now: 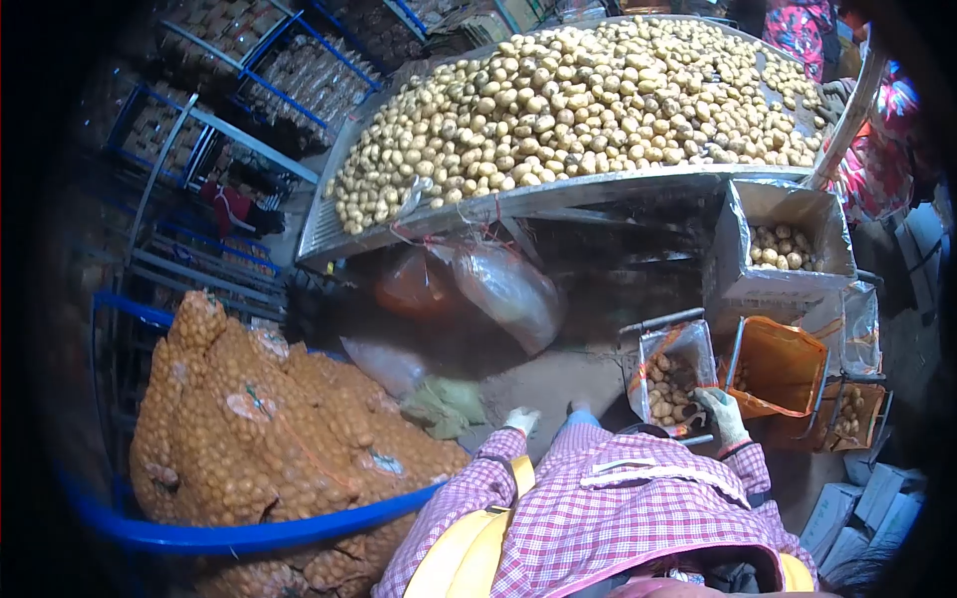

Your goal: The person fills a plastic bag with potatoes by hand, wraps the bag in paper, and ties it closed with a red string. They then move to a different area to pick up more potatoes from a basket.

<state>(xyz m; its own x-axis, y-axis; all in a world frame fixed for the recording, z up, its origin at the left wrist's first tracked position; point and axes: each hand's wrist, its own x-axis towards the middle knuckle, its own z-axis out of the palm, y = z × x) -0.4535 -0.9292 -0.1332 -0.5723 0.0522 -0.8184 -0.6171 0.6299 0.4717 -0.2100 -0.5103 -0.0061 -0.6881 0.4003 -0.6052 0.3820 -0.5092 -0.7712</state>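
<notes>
My left hand [522, 420], in a whitish glove, hangs low by my side above the floor. It appears to hold nothing, its fingers loosely extended. My right hand [722, 414], also gloved, reaches to the right edge of a white-lined bag [705, 344] held in a metal frame. Its fingers and thumb are curved apart at the rim, and no potato shows clearly between them. Potatoes [662, 389] lie inside this bag. Right beside it stands an orange mesh bag [788, 349], mouth open, with a few potatoes partly visible inside.
A metal sorting table [588, 184] heaped with potatoes [558, 110] stands ahead. A carton [797, 284] with potatoes sits at its right. Full mesh sacks [249, 419] lie behind a blue rail [269, 533] on the left. Flat boxes [857, 508] lie lower right; people in patterned clothes [872, 164] stand beyond.
</notes>
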